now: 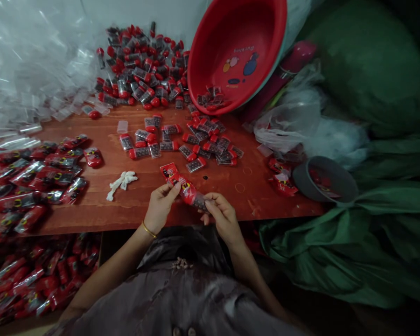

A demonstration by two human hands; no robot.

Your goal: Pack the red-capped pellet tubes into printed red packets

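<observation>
Between my two hands I hold a red printed plastic packet (pixel 188 190) with a small clear tube of dark beads inside its lower end. My left hand (pixel 162 205) pinches the packet near its middle, thumb on top. My right hand (pixel 224 215) grips the lower end, where the dark contents show through. The packet's flat printed top points away from me to the left. Just beyond lie several loose red-capped clear containers (pixel 196 164) with dark contents. A knotted strip of white cloth (pixel 122 184) rests on the table left of my left hand.
Filled red packets (pixel 45 172) cover the table's left side, with more in a box (pixel 31 280) below. A heap of red-capped containers (pixel 143 70) lies behind, beside clear plastic sleeves (pixel 38 60). A tilted red basin (pixel 241 42) and a grey bowl (pixel 324 179) stand right.
</observation>
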